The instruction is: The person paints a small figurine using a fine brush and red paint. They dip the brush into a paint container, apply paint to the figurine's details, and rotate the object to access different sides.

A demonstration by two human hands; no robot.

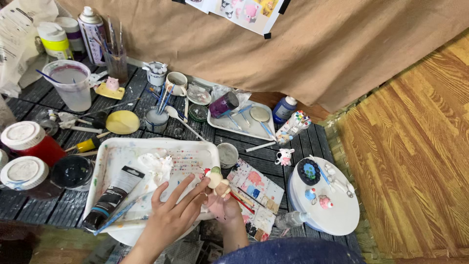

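My right hand (223, 206) is palm up and shut on a small cream figurine (216, 180) with a green and red top, held just past the right rim of a paint-stained white palette tray (111, 152). A thin red brush (240, 201) lies right beside this hand. My left hand (171, 211) rests over the tray with its fingers spread. Its fingertips reach the figurine's left side, and nothing shows in its grip. A black paint tube (115, 194), a blue-handled brush (116, 213) and a crumpled white tissue (157, 164) lie in the tray.
A colour-swatch sheet (256, 188) lies right of my hands, beside a round white turntable (342, 222) with small painted pieces. White-lidded jars (22, 136), a black paint pot (72, 171), a water cup (73, 85), a second tray (244, 131) and a small pig figurine (284, 156) crowd the dark slatted surface.
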